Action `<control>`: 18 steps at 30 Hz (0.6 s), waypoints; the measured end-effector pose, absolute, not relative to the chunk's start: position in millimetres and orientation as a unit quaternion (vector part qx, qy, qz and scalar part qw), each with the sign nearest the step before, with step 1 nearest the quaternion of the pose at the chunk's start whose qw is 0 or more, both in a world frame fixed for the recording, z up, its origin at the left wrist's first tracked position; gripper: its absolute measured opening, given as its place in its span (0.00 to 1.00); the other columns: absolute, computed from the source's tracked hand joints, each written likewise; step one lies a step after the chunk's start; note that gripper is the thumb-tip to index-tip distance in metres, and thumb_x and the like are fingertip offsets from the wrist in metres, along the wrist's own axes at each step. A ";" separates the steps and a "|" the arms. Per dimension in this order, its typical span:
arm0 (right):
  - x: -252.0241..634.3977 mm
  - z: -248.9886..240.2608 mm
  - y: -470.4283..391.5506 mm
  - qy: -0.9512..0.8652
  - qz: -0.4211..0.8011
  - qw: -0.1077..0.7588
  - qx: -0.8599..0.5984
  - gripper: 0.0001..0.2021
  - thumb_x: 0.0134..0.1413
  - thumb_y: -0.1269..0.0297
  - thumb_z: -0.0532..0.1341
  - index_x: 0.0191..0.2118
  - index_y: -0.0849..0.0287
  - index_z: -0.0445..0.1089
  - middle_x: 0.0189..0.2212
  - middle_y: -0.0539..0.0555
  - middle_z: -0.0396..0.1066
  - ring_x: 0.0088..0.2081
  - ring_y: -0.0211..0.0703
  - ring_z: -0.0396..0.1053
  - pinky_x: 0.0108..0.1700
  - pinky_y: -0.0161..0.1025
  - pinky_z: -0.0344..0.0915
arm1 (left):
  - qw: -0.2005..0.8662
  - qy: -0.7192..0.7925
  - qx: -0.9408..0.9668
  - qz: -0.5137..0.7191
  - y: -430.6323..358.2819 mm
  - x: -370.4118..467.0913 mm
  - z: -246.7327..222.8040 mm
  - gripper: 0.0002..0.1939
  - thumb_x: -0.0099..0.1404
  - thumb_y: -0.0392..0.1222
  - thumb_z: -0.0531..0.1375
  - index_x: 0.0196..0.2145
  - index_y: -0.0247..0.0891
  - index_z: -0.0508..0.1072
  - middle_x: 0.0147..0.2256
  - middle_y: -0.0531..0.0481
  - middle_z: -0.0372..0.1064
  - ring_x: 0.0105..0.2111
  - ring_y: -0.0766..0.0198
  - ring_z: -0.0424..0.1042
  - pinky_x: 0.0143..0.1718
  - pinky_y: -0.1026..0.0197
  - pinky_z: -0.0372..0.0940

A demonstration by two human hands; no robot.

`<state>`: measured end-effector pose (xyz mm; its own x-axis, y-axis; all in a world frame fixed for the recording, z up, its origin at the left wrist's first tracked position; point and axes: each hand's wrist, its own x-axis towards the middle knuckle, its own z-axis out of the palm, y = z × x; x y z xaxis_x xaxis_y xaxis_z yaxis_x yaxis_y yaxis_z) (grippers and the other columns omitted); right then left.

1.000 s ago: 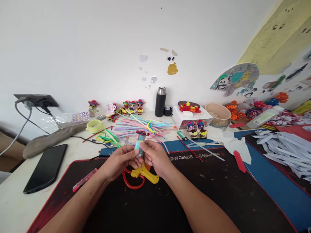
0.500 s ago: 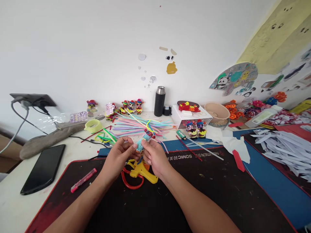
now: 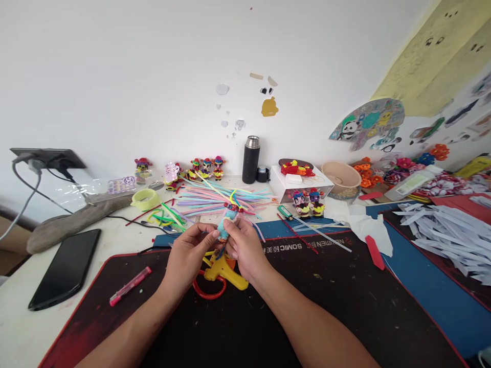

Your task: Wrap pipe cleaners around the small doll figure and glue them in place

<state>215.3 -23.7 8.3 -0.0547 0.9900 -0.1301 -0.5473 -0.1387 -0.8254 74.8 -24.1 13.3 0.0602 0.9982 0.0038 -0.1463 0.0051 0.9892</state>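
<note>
A small light-blue figure (image 3: 223,226) with a red top is held between my two hands above the dark mat. My left hand (image 3: 192,250) pinches its lower left side with thumb and fingertips. My right hand (image 3: 245,248) grips it from the right, the thumb lying across its front. Just below the hands, a yellow glue gun (image 3: 226,273) rests on the mat beside red-handled scissors (image 3: 209,296). The lower end of the figure is partly hidden by my fingers.
Behind the hands lie many pastel pipe cleaners (image 3: 199,198). Further back stand small finished figures (image 3: 207,167), a black thermos (image 3: 251,161) and a white box (image 3: 280,189). A phone (image 3: 65,268) and a pink pen (image 3: 130,286) are at left, paper strips (image 3: 448,240) at right.
The blue figure has been tilted more upright between my hands, and its red top has shifted slightly left. Both hands still hold it. The whole view has moved slightly.
</note>
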 end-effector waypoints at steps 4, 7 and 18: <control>216.9 11.7 -23.3 -0.285 0.651 0.600 -0.368 0.25 0.49 0.47 0.75 0.32 0.54 0.59 0.14 0.36 0.52 0.15 0.28 0.43 0.16 0.30 0.41 | 0.538 0.456 0.477 0.525 -29.2 78.0 14.2 0.19 0.55 0.58 0.76 0.34 0.39 0.84 0.40 0.43 0.83 0.36 0.52 0.80 0.42 0.53 0.76; 218.9 13.3 -23.0 -0.271 0.653 0.604 -0.367 0.26 0.48 0.46 0.76 0.32 0.55 0.60 0.14 0.36 0.53 0.15 0.27 0.43 0.16 0.29 0.41 | 0.531 0.458 0.487 0.520 -32.1 79.7 14.4 0.20 0.55 0.58 0.76 0.37 0.41 0.86 0.46 0.41 0.83 0.45 0.46 0.81 0.49 0.49 0.75; 219.3 16.4 -22.6 -0.245 0.668 0.606 -0.355 0.29 0.46 0.42 0.76 0.29 0.55 0.59 0.13 0.36 0.54 0.12 0.26 0.50 0.15 0.28 0.43 | 0.460 0.444 0.574 0.512 -40.6 83.5 5.0 0.21 0.63 0.53 0.71 0.51 0.44 0.84 0.57 0.44 0.80 0.56 0.45 0.79 0.57 0.47 0.75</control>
